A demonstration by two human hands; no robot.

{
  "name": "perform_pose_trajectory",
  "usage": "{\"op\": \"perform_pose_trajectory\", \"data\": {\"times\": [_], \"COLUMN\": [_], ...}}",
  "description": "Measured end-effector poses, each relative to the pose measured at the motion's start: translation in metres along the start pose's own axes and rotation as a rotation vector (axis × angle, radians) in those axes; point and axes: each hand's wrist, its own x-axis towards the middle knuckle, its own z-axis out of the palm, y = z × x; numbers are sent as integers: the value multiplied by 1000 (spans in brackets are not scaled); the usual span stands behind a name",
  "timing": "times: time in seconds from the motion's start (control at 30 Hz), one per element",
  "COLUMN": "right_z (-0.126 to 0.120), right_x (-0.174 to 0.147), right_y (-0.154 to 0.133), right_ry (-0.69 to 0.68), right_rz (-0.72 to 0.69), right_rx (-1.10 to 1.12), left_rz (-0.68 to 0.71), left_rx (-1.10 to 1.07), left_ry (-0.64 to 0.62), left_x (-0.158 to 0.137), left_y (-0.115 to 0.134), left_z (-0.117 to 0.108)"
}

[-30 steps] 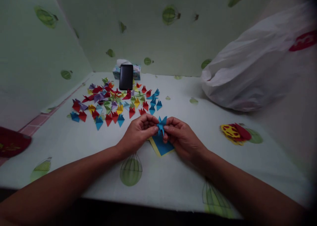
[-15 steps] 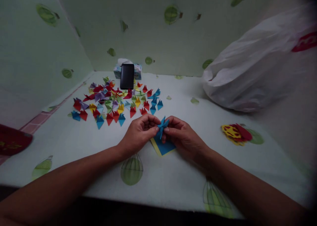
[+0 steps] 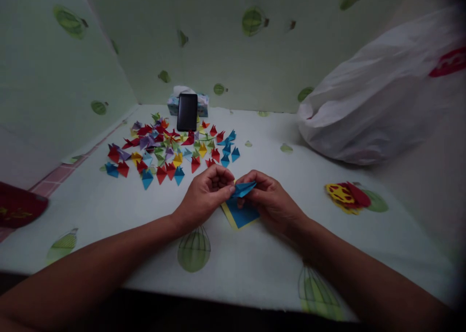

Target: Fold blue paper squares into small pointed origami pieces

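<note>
A blue folded paper crane [image 3: 243, 190] is held between my two hands, above the table. My left hand [image 3: 208, 190] pinches its left end between thumb and fingers. On the other side, my right hand [image 3: 269, 195] grips the crane, its fingertips partly hidden behind the paper. Just beneath lie square paper sheets [image 3: 243, 216], a blue one on top with yellow edges showing under it. Beyond my left hand spreads a crowd of small folded paper cranes [image 3: 170, 171] in red, blue, yellow, green and purple.
A black phone [image 3: 187, 112] leans against a tissue box [image 3: 203, 106] at the back. To the right rests a large white plastic bag [image 3: 357, 104]. Yellow and red cut-out pieces [image 3: 345, 196] lie near it. A dark red object [image 3: 22, 206] sits at the left edge.
The blue paper crane has turned between my fingers, from upright with its points spread to flatter and pointing right. Both hands have stayed in nearly the same place.
</note>
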Motion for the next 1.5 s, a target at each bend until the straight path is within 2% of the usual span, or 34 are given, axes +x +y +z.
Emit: {"op": "perform_pose_trajectory", "data": {"times": [0.13, 0.27, 0.37, 0.53, 0.63, 1.03, 1.2, 1.5], "right_z": [-1, -2, -1, 0, 0, -3, -4, -8], "right_x": [0, -1, -2, -6, -7, -4, -3, -2], "right_y": [1, 2, 2, -2, -3, -6, -5, -6], "right_ry": [-3, -1, 15, 24, 66, 46, -6, -68], "right_rz": [-41, -175, -308, -532, -600, -563, -534, -547], "right_rx": [-36, -128, -315, -772, -841, -811, -777, -772], "left_rz": [19, 58, 73, 107, 99, -158, -222, -427], "left_rx": [65, 167, 210, 284, 263, -149, -184, -268], "left_ry": [34, 86, 98, 69, 72, 75, 41, -27], "left_x": [-1, -1, -1, -3, -4, -1, 1, 4], "left_y": [1, 1, 1, 0, 2, -1, -1, 4], "left_z": [1, 0, -1, 0, 0, 1, 0, -3]}}
